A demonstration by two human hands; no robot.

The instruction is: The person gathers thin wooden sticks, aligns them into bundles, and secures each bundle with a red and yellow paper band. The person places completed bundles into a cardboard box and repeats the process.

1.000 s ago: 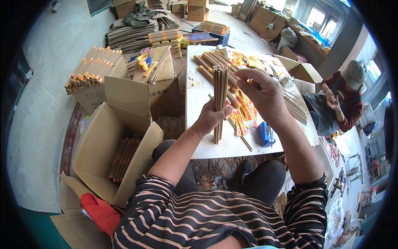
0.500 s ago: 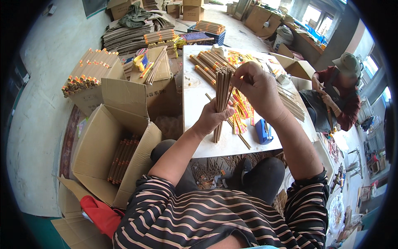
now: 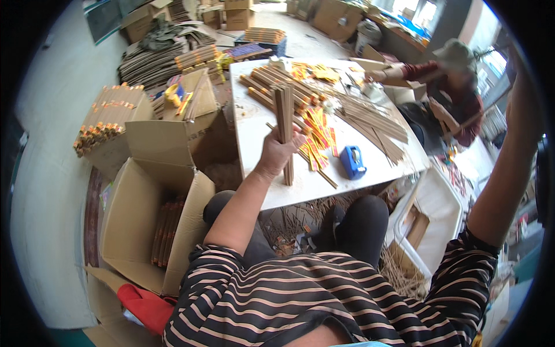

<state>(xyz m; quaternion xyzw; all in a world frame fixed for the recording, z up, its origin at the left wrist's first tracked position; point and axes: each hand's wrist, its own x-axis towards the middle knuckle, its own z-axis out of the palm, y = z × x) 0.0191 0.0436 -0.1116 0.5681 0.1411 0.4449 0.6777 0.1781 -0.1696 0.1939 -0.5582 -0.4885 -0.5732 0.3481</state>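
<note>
My left hand point(image 3: 276, 151) is closed around an upright bundle of thin brown sticks point(image 3: 283, 110), held over the white table point(image 3: 251, 168). My right arm is raised far out to the right. At the dark rim of the picture the right hand point(image 3: 525, 87) is blurred and cut off, so its fingers do not show. Beside the held bundle lie red and yellow paper strips point(image 3: 315, 136) and finished bundles with banded ends point(image 3: 266, 87). A blue tape dispenser point(image 3: 352, 162) stands near the table's front edge. Loose sticks point(image 3: 370, 118) are spread over the right side.
An open cardboard box point(image 3: 124, 220) with banded bundles inside stands at my left. More bundles point(image 3: 113, 113) are stacked behind it. A white tub point(image 3: 442, 208) is on the right, by scattered sticks. Across the table's right side a person point(image 3: 462, 87) in a hat sits working.
My right hand has left the top of the bundle and swung far up and right to the picture's rim. The left hand still holds the bundle. The co-worker has stretched an arm toward the table.
</note>
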